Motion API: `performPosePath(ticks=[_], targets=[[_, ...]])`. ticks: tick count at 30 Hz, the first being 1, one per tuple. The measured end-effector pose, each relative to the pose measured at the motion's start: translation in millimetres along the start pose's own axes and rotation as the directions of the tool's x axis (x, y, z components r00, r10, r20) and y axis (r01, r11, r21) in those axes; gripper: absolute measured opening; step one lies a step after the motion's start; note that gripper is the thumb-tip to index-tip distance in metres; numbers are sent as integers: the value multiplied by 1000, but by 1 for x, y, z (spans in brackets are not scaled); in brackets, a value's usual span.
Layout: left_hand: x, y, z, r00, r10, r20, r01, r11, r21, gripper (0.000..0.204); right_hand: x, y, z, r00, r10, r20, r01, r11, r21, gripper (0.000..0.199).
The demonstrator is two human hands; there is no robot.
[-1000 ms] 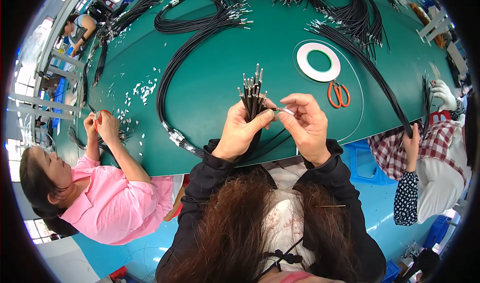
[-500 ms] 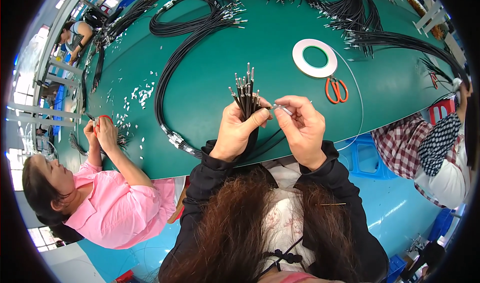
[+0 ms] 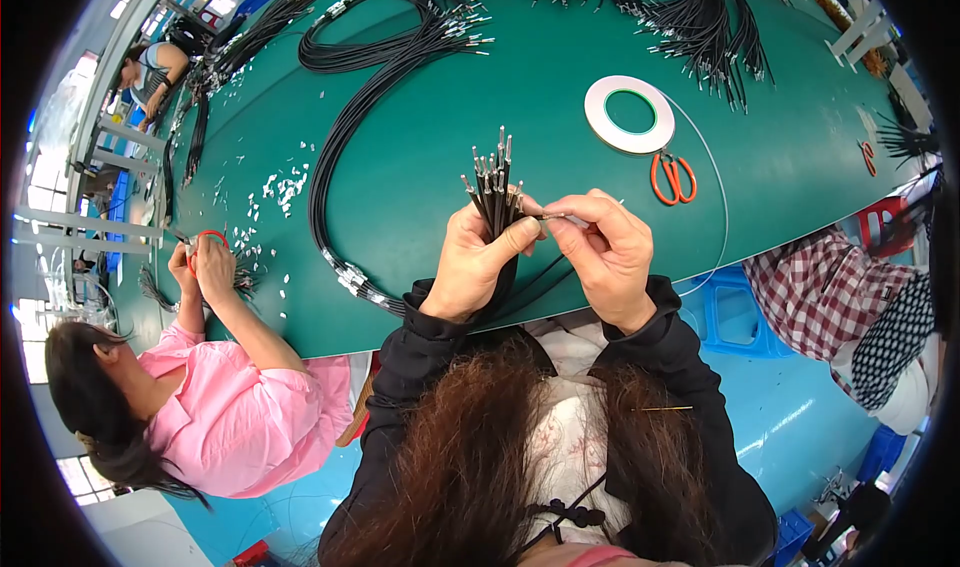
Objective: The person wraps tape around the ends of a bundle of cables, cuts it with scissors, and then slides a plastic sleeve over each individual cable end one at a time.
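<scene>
Wrapped round a bundle of black cables (image 3: 489,192) is my left hand (image 3: 472,257); their bare metal tips point up and away from me. My right hand (image 3: 606,252) pinches the metal end of one black cable (image 3: 545,218) that leans out to the right of the bundle. The left thumb presses near that same cable. Small details between the right fingertips are too fine to make out. The cables run down below my hands, and a long looped black cable bundle (image 3: 330,157) with a clear wrap lies to the left on the green table (image 3: 440,117).
A white tape roll (image 3: 630,116) and orange-handled scissors (image 3: 673,179) lie right of my hands. White scraps (image 3: 290,189) litter the left side. Cable bundles (image 3: 710,32) lie at the far right. A person in pink (image 3: 240,417) works at left with red-handled scissors (image 3: 210,237); another person (image 3: 800,292) sits right.
The white piece at my right fingertips no longer shows; the fingers sit closer around the cable end. At the right, a cable bundle has been drawn off the table. The person in pink has turned their head.
</scene>
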State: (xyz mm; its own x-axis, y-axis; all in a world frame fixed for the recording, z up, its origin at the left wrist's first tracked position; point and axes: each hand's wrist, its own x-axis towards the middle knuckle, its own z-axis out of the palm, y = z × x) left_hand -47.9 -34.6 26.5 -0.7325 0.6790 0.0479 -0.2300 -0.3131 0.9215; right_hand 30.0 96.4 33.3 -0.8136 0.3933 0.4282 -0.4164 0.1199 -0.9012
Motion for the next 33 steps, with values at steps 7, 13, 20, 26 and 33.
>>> performPosePath(ticks=[7,13,20,26,33], targets=[[0,0,1,1000,9,-10,-9,1000,24,14,1,0,0,999,-34,-12,33,998,-56,10],[0,-2,2,999,41,-14,-39,994,105,13,2,1,1,997,-69,-28,67,994,-82,12],[0,0,2,1000,9,-15,-8,995,100,12,0,8,-3,991,-131,-6,130,986,-104,14],[-1,-1,0,1000,15,11,-16,994,107,11,-3,9,-5,986,-168,18,169,975,-144,16],[-4,3,-1,998,3,63,-11,991,131,10,-6,2,-5,993,-121,15,122,985,-119,16]])
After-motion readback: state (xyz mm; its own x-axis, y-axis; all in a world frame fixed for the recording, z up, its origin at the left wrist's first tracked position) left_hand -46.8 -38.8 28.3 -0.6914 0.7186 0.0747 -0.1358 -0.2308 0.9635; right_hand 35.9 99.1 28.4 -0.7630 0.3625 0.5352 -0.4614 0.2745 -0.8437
